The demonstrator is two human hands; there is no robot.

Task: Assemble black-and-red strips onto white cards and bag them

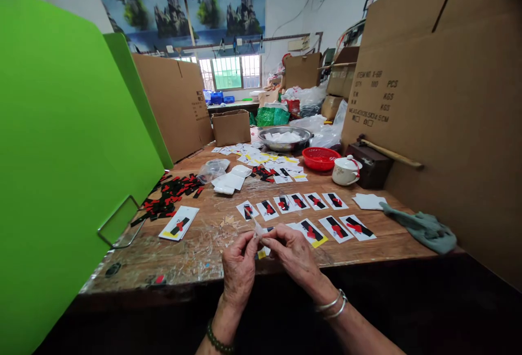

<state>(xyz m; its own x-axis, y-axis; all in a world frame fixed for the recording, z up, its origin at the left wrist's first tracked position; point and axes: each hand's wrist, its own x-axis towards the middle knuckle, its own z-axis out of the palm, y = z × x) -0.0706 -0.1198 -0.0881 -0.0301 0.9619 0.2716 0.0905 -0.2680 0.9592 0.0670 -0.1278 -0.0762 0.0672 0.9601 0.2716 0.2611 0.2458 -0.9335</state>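
Observation:
Near the table's front edge, my left hand (pixel 240 265) and my right hand (pixel 294 251) meet, fingertips pinched on a small, thin whitish piece (pixel 259 229) that looks translucent. Its exact kind is hard to make out. Beneath and behind the fingers lies a partly hidden card with a yellow corner. Beyond my hands, white cards bearing black and red pieces lie in two rows, such as a card (pixel 267 210) in the back row and a card (pixel 337 229) in the front row. A stack of similar cards (pixel 178 223) sits to the left.
Black and red pieces (pixel 173 194) are heaped at the left, beside a green panel (pixel 73 143). Farther back are loose cards, a metal basin (pixel 285 145), a red basket (pixel 321 159) and a lidded white pot (pixel 346 172). A grey-green cloth (pixel 424 231) hangs near the right edge.

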